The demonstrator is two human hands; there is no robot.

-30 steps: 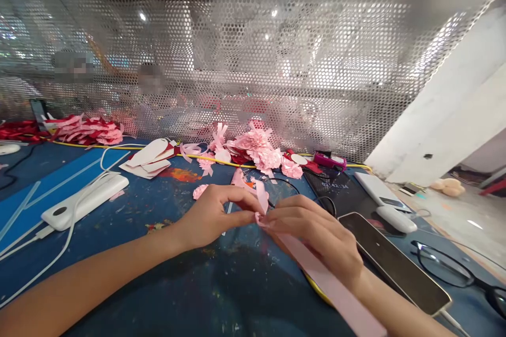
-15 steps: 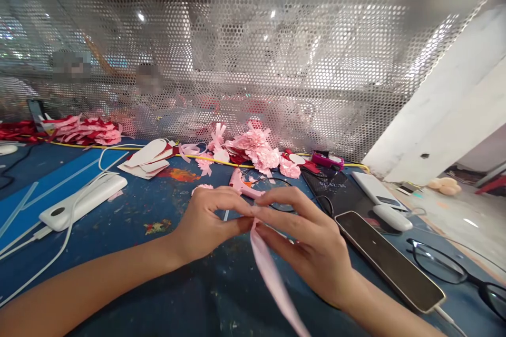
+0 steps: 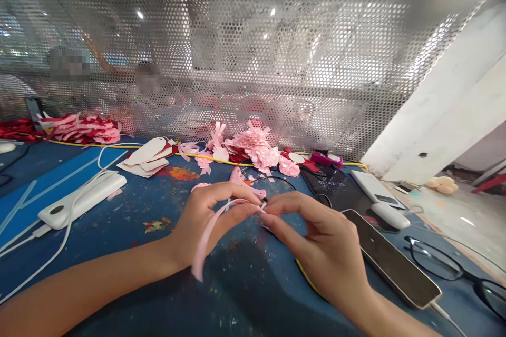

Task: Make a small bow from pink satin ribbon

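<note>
A narrow pink ribbon (image 3: 206, 237) runs from between my fingertips and hangs down in a curve over my left hand, its loose end above the table. My left hand (image 3: 209, 216) pinches the ribbon between thumb and fingers. Facing it, my right hand (image 3: 324, 237) is closed with thumb and forefinger pinching the ribbon at the same spot. The exact fold between the fingertips is too small to make out. Just behind my hands lies a pink glue gun (image 3: 239, 178), partly hidden by my left fingers.
Pink ribbon flowers (image 3: 256, 150) are heaped against the perforated metal screen (image 3: 245, 52). White card pieces (image 3: 146, 158) and a white power bank (image 3: 83, 200) lie left. To the right are a phone (image 3: 391, 258), eyeglasses (image 3: 435, 258) and a white mouse (image 3: 390, 216).
The ribbon's loose tail has swung from hanging down at the right to curving over my left hand. My right hand has shifted slightly right, its fingers now pinched closer.
</note>
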